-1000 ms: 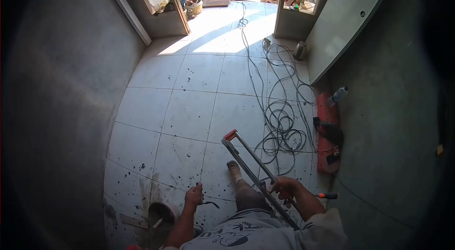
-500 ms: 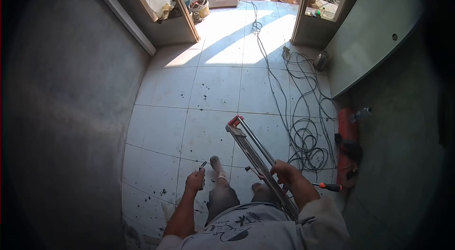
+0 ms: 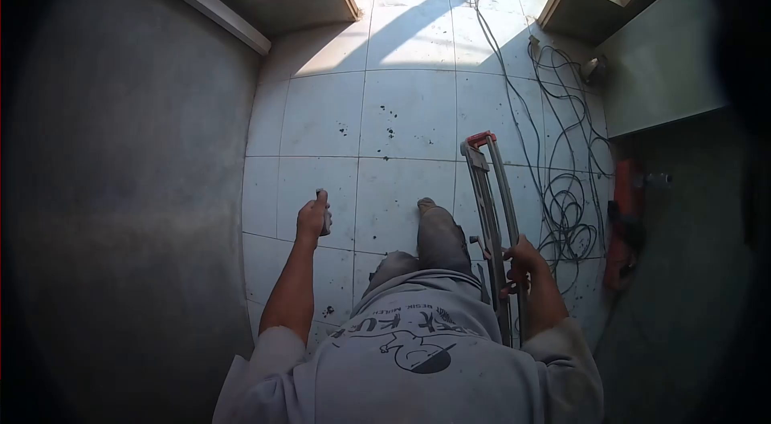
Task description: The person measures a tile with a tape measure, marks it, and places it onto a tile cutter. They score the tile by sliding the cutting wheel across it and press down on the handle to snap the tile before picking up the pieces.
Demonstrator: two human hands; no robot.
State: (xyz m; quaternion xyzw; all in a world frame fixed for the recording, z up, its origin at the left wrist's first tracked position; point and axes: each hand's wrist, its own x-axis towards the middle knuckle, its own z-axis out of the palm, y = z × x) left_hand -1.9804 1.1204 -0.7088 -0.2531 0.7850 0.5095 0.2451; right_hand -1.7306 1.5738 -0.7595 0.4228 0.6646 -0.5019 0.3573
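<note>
Right now right hand fingers clamp the tile cutter; left hand fingers grip a small tool.

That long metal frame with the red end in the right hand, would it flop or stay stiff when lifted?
The metal frame probably stays stiff: its rails run straight past the right hand. One hand carries it, so it seems manageable, though likely front-heavy. The cable beside it would flop.

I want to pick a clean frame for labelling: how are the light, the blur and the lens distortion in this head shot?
Head view: hard sun overexposes the far floor tiles; strong fisheye bends the walls, corners vignetted black; the left hand and right hand on the metal tool are slightly soft.
</note>
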